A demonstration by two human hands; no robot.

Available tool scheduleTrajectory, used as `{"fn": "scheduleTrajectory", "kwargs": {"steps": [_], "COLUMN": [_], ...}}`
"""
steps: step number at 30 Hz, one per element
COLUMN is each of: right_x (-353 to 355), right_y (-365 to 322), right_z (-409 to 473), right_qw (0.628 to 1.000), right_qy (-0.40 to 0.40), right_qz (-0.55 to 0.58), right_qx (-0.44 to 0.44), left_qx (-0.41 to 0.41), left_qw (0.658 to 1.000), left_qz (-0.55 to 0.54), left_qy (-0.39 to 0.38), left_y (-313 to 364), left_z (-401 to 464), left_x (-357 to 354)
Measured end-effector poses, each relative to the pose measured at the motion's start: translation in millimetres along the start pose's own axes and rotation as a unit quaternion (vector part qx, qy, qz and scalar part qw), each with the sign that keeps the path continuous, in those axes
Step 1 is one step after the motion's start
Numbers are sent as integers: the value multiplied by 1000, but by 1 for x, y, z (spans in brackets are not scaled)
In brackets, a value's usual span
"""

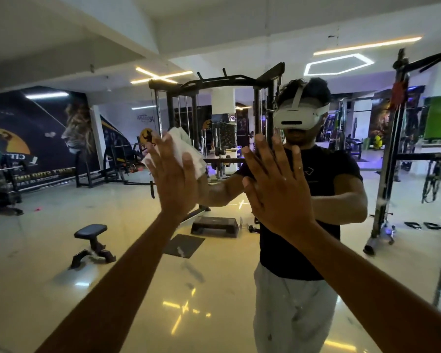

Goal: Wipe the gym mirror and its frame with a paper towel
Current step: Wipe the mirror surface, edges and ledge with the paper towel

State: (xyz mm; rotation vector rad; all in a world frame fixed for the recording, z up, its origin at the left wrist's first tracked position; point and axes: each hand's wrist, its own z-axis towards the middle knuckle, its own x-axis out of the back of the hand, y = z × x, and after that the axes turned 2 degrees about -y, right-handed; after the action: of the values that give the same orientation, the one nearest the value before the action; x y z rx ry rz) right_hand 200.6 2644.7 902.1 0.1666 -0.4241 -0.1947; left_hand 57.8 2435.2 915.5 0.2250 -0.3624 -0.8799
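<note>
The gym mirror (61, 250) fills nearly the whole head view and shows my own reflection. With straight fingers, my left hand (175, 179) presses a crumpled white paper towel (186, 149) flat against the glass at about chest height. My right hand (278, 187) is raised beside it, fingers spread and straight, its palm on or very close to the glass; it holds nothing. The towel sticks out above and to the right of my left fingers. No frame edge of the mirror shows clearly.
Everything else is reflection: a small black bench (91, 240), a step platform (214, 225), a cable machine (214, 118) and a rack (392, 154) on a glossy floor. Streaks and specks mark the glass low down.
</note>
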Motion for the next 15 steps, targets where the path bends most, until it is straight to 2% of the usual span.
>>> {"fn": "scheduleTrajectory", "kwargs": {"steps": [3, 5, 6, 9, 10, 11, 13, 15], "right_x": [2, 4, 7, 16, 19, 22, 25, 26], "right_y": [3, 4, 4, 3, 4, 5, 7, 7], "right_z": [-3, -4, -2, 12, 18, 24, 30, 29], "right_qw": [1000, 1000, 1000, 999, 998, 997, 996, 996], "right_qy": [10, 12, 9, 9, 15, 22, 27, 20], "right_qz": [1, -2, -1, -3, -3, -4, -11, -19], "right_qx": [-4, -15, -24, -50, -62, -75, -88, -80], "left_qx": [-187, -258, -249, -51, -18, -40, -204, -349], "left_qw": [975, 954, 958, 995, 997, 996, 970, 921], "left_qz": [53, 95, 108, 82, 75, 85, 113, 117], "left_qy": [-104, -117, -97, 1, 12, -1, -64, -125], "left_y": [16, -4, -14, -20, -5, 14, 41, 35], "left_z": [-14, 7, 26, 70, 70, 62, 31, 29], "left_x": [-3, 7, 12, 21, 18, 12, 1, 6]}}
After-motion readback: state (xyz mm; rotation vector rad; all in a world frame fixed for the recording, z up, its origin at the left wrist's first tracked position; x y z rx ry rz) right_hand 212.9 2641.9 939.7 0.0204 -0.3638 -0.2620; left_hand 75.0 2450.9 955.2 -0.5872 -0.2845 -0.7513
